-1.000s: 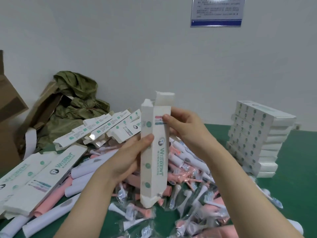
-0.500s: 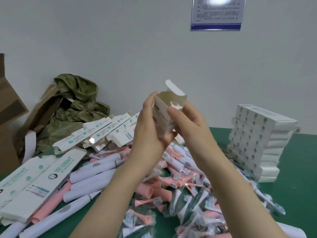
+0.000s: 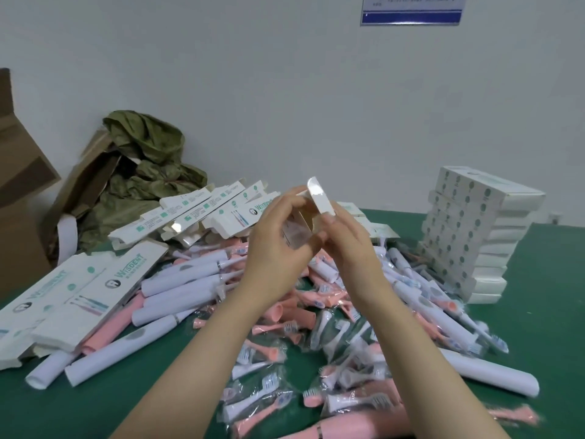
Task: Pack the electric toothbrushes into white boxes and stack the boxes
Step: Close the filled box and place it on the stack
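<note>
Both hands are raised together over the middle of the green tabletop point(image 3: 550, 318), clamped on one long white cardboard box point(image 3: 320, 198) that points its open end towards the person. The left hand point(image 3: 278, 245) curls its fingers round the box's side, and the right hand point(image 3: 348, 248) pinches the same end from the other side, thumb just under the raised end flap. The flap stands up and tilts a little to the left; whether anything is inside the box, I cannot tell.

Below the hands lies a loose heap: white cylindrical toothbrush handles point(image 3: 190, 280), pink toothbrush handles point(image 3: 107, 327) and small brush heads in clear plastic wrappers point(image 3: 316, 340), all jumbled and touching. To the right, at the far edge of the heap, stands a leaning stack of closed white boxes point(image 3: 474, 229).

On the left lie flat unfolded white box blanks point(image 3: 79, 296), with more of them piled at the back point(image 3: 190, 213). Behind those, against the wall, slumps a crumpled olive-green bag point(image 3: 148, 172) beside an open brown cardboard carton point(image 3: 19, 185). High on the wall hangs a blue-and-white printed notice point(image 3: 411, 11).
</note>
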Tool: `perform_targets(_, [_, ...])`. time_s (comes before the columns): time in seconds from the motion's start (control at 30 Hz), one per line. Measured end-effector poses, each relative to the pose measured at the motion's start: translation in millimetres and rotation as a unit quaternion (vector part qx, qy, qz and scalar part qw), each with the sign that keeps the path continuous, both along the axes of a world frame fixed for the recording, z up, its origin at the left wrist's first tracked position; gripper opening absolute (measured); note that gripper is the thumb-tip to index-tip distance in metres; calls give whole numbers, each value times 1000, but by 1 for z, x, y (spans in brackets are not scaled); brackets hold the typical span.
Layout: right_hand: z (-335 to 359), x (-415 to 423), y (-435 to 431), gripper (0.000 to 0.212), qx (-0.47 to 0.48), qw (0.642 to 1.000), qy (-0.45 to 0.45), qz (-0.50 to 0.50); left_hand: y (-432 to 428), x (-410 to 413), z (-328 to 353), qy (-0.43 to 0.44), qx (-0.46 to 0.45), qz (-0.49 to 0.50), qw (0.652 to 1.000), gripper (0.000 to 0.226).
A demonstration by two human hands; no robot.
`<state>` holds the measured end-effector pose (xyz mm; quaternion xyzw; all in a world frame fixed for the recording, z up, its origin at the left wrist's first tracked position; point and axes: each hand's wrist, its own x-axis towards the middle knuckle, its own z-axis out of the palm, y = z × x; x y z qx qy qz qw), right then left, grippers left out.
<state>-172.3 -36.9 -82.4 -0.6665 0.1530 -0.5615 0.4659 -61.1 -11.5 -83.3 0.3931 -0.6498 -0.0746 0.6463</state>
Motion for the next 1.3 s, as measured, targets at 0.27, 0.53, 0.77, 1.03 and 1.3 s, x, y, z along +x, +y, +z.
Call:
perform_targets(0.27, [-11,-5,13,40,-31,995,10,-93,4,-5,-13,-6,-55,-3,998,19])
perform_targets(0.53, [-24,-10,11,48,-173,952,99,-231,-3,-6,-36,-43,29,43,998,77])
perform_targets(0.77, [-26,-6,10,54,-277,912,130,-273,-6,-4,-43,25,6,92,995,60])
perform_targets(1.03, [-27,-9,6,48,-275,914,105,-278,-8,-4,-43,2,9,85,996,59])
perform_targets(1.3, [-28,-7,7,50,-290,901,121,-300,-7,-5,-45,-1,3,91,996,66])
